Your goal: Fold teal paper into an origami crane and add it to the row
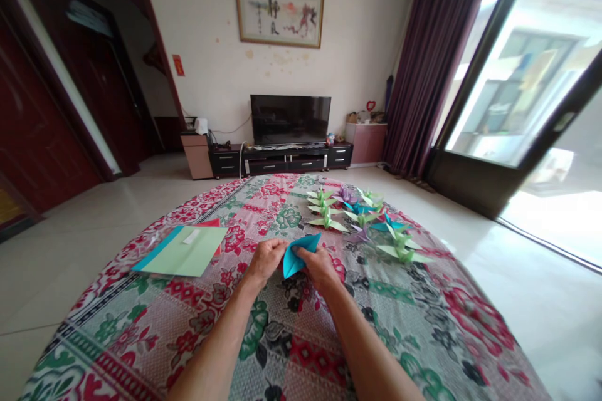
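Observation:
A partly folded sheet of blue origami paper [301,252] is held up above the middle of the table. My right hand [320,263] grips its right side, thumb pressed into the fold. At its left edge, my left hand [269,258] is closed with fingertips pinched on the paper. Several finished paper cranes stand to the right of my hands, among them a green crane [328,220], a blue crane [389,223] and a purple crane [360,235]. Left of my hands lies a stack of coloured paper sheets [188,257], light green on top, with blue and red edges showing beneath.
The round table [155,326] has a flowered cloth. A small white slip [191,237] rests on the paper stack. Beyond the table, a television [291,120] stands on a low cabinet [286,161]. A glass door [512,88] and purple curtain [423,62] are at right.

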A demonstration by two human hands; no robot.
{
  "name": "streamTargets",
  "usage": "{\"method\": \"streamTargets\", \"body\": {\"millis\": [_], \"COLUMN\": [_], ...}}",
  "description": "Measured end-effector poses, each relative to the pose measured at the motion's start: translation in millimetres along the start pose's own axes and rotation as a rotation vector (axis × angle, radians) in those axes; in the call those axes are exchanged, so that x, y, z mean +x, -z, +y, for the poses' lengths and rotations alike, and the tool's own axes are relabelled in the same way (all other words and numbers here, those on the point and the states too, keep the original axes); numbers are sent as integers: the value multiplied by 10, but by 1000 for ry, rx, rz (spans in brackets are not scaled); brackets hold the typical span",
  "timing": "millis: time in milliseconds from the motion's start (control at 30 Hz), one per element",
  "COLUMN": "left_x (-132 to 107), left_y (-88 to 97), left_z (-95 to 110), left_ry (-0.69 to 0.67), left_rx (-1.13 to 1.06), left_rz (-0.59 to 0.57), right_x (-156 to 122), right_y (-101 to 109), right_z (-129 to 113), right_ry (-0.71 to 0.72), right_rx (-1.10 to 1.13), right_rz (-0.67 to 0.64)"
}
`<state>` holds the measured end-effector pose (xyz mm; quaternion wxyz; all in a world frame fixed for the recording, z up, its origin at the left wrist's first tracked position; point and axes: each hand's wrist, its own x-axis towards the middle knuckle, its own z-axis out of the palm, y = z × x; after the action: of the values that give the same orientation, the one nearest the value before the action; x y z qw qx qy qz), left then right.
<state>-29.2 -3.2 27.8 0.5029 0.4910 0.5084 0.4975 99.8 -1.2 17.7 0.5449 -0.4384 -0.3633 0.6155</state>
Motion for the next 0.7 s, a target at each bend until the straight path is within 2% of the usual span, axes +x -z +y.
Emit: {"method": "streamTargets", "body": {"millis": [233,467,700], "left_x": [-12,-36,-49], "left_y": [-4,29,32], "left_z": [18,54,73], "left_ry": [137,243,285], "left_rx": [-132,-153,-147], "left_rz": [18,-27,-32], "right_x": [-19,-8,18], "right_y": [-21,-19,-2], "right_z": [-4,25,65], "right_ry": [45,58,102], "right_rx": [-49,-77,-199], "right_rz": [2,-20,-4]}}
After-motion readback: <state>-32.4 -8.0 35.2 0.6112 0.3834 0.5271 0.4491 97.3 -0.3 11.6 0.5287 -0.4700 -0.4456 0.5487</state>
